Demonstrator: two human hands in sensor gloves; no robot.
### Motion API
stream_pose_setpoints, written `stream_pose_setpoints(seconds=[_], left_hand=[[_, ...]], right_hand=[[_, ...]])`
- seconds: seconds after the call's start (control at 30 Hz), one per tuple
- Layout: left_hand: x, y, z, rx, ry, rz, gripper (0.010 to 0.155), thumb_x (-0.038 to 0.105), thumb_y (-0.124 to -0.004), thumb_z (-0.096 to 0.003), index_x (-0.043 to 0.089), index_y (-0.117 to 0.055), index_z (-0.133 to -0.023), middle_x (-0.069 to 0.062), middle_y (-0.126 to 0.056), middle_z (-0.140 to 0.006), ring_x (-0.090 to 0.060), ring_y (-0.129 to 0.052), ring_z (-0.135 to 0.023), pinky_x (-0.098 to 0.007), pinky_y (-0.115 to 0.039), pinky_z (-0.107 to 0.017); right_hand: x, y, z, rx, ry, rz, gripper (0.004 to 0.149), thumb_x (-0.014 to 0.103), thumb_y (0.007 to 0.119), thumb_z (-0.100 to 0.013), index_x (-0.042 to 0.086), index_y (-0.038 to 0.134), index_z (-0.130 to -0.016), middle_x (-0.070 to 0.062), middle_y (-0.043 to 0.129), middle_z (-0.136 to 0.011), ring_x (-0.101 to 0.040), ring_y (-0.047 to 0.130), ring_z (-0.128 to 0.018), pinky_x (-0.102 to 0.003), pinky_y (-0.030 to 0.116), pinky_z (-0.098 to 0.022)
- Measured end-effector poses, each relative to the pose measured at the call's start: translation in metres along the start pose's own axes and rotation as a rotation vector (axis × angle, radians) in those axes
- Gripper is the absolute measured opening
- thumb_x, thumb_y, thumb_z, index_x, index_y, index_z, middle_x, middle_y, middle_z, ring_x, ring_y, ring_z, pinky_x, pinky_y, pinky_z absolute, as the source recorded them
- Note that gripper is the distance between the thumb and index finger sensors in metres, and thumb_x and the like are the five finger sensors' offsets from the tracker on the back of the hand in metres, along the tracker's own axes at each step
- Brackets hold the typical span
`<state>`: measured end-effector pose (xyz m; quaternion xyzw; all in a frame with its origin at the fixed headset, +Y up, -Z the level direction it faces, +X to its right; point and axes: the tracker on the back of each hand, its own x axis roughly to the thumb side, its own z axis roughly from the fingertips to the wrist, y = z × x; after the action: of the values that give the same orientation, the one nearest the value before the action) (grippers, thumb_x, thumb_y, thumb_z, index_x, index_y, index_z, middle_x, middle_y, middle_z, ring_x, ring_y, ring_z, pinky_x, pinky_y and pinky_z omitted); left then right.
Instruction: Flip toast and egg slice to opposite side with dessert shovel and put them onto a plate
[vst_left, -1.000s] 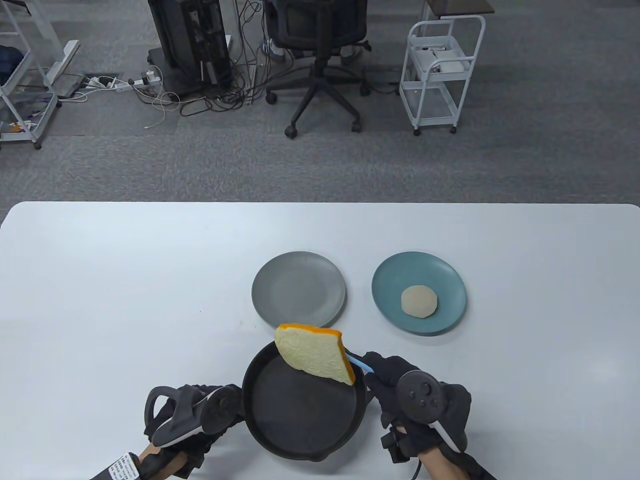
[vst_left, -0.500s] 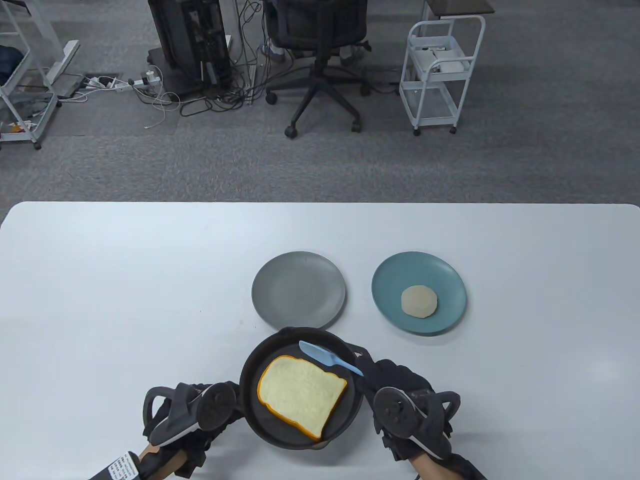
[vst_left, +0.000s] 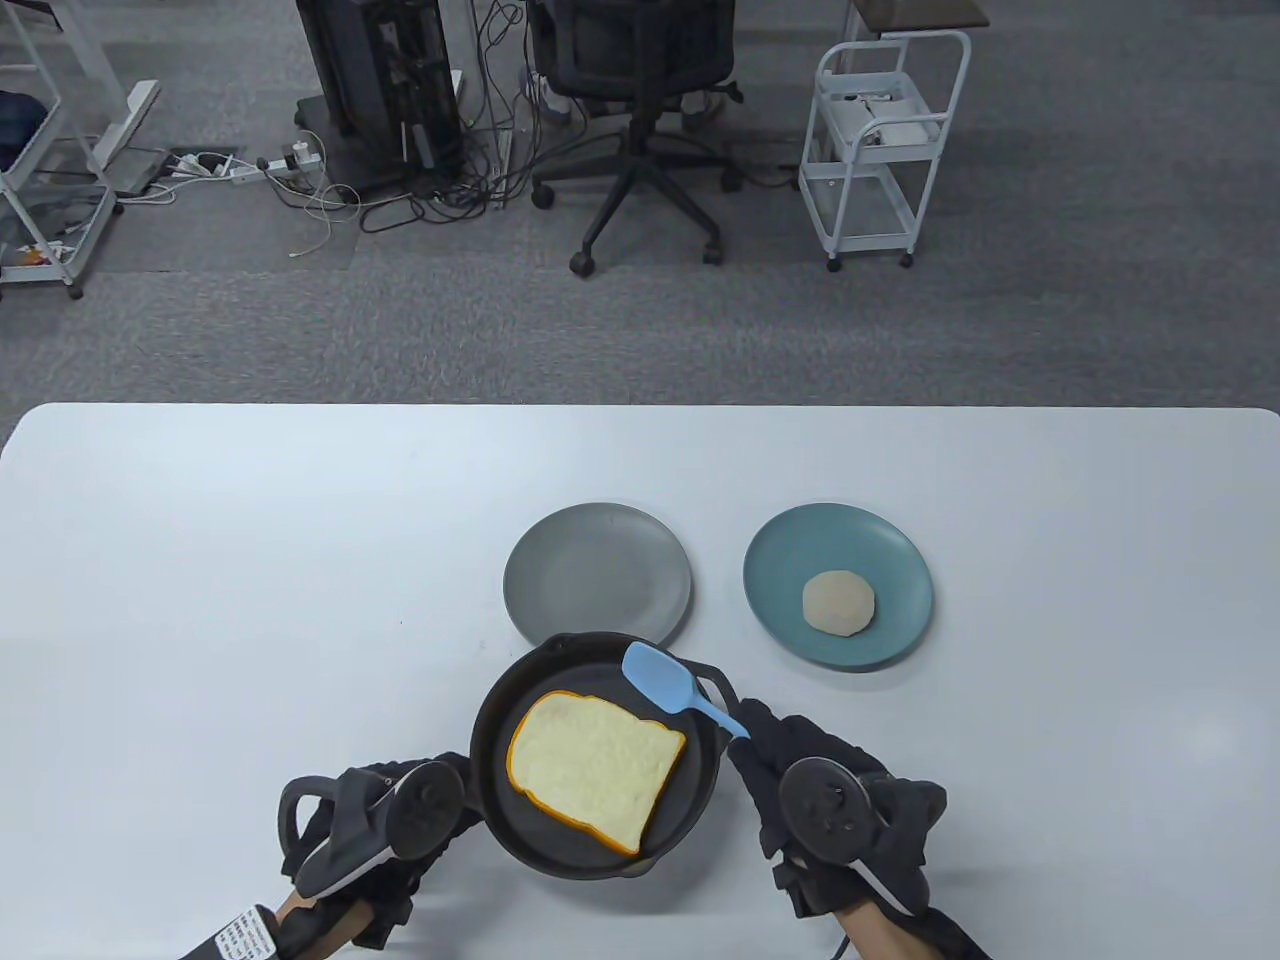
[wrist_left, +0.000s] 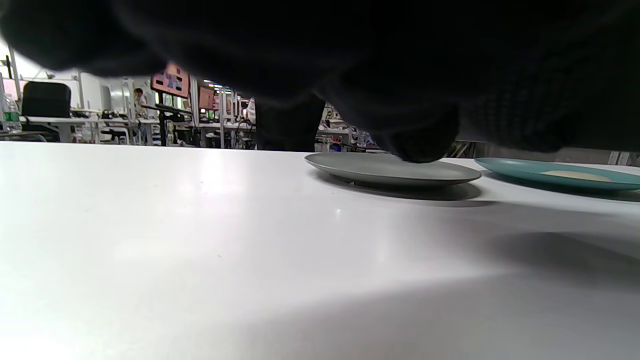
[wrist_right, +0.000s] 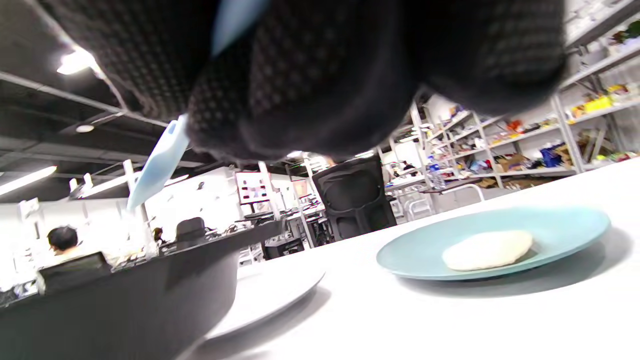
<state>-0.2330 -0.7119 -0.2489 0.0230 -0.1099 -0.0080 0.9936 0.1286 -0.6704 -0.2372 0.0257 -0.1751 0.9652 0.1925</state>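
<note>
Your left hand (vst_left: 370, 830) rests against the left rim of the black pan (vst_left: 490, 720), its grip hidden, the toast (vst_left: 595, 770) lies flat between your hands, long axis running left to right, and your nearer right hand (vst_left: 830, 810) clasps the blue dessert shovel (vst_left: 665, 682), blade raised just beyond it.

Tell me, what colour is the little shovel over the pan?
Light blue: the small plastic dessert shovel shows best in the table view.

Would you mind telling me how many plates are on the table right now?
2. The grey plate sits bare just beyond the pan; the teal plate lies to its right, holding the egg slice. None looks hidden.
</note>
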Motion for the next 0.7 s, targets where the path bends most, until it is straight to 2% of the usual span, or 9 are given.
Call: stream_pose_setpoints(seconds=[0.07,0.13,0.3,0.4,0.43,0.5,0.7], left_hand=[[-0.001,0.0,0.0,0.005,0.006,-0.001,0.047,0.061,-0.086,-0.03,0.032,-0.098,-0.065,0.015,-0.101,-0.021,-0.012,-0.096,-0.002,-0.035,-0.09,-0.018],[-0.001,0.0,0.0,0.011,0.013,-0.003,0.047,0.061,-0.086,-0.0301,0.032,-0.098,-0.065,0.015,-0.101,-0.021,-0.012,-0.096,-0.002,-0.035,-0.089,-0.019],[0.0,0.003,0.002,0.026,0.042,-0.04,0.047,0.061,-0.086,-0.0302,0.032,-0.098,-0.065,0.015,-0.101,-0.021,-0.012,-0.096,-0.002,-0.035,-0.089,-0.02],[0.002,0.005,0.005,0.052,0.059,-0.064,0.046,0.061,-0.086,-0.0303,0.032,-0.098,-0.065,0.015,-0.101,-0.021,-0.012,-0.096,-0.002,-0.035,-0.089,-0.019],[0.002,0.005,0.005,0.054,0.06,-0.063,0.047,0.061,-0.086,-0.0304,0.032,-0.098,-0.065,0.015,-0.101,-0.021,-0.012,-0.096,-0.002,-0.036,-0.089,-0.019],[0.002,0.005,0.005,0.059,0.066,-0.077,0.047,0.061,-0.086,-0.0303,0.032,-0.098,-0.065,0.015,-0.101,-0.021,-0.012,-0.096,-0.003,-0.036,-0.089,-0.019],[0.004,0.008,0.007,0.097,0.104,-0.166,0.046,0.061,-0.087,-0.0305,0.032,-0.098,-0.065,0.014,-0.1,-0.021,-0.013,-0.096,-0.002,-0.036,-0.089,-0.019]], right_hand=[[-0.006,-0.008,-0.001,-0.002,0.06,-0.018,0.046,0.047,0.089,-0.04,0.023,0.096,-0.078,0.005,0.11,-0.041,-0.012,0.104,-0.021,-0.037,0.089,-0.024],[-0.011,-0.014,-0.003,0.052,0.107,0.014,0.046,0.048,0.09,-0.04,0.023,0.097,-0.077,0.005,0.11,-0.041,-0.013,0.103,-0.02,-0.037,0.088,-0.023],[-0.021,-0.029,-0.007,0.078,0.119,0.015,0.046,0.048,0.091,-0.039,0.023,0.097,-0.078,0.005,0.111,-0.04,-0.011,0.102,-0.015,-0.035,0.088,-0.019],[-0.021,-0.035,-0.007,0.208,0.136,-0.018,0.047,0.047,0.091,-0.04,0.022,0.097,-0.079,0.003,0.112,-0.042,-0.011,0.101,-0.013,-0.035,0.087,-0.016],[-0.019,-0.035,-0.007,0.286,0.139,0.001,0.047,0.047,0.091,-0.041,0.021,0.096,-0.079,0.001,0.114,-0.046,-0.011,0.101,-0.011,-0.034,0.087,-0.015],[-0.014,-0.033,-0.005,0.342,0.124,0.047,0.047,0.047,0.09,-0.041,0.022,0.096,-0.08,0.001,0.115,-0.05,-0.01,0.101,-0.011,-0.033,0.087,-0.015],[0.012,-0.019,-0.005,0.416,0.068,0.176,0.047,0.047,0.09,-0.041,0.023,0.095,-0.081,0.0,0.115,-0.055,-0.01,0.101,-0.012,-0.033,0.087,-0.015]])
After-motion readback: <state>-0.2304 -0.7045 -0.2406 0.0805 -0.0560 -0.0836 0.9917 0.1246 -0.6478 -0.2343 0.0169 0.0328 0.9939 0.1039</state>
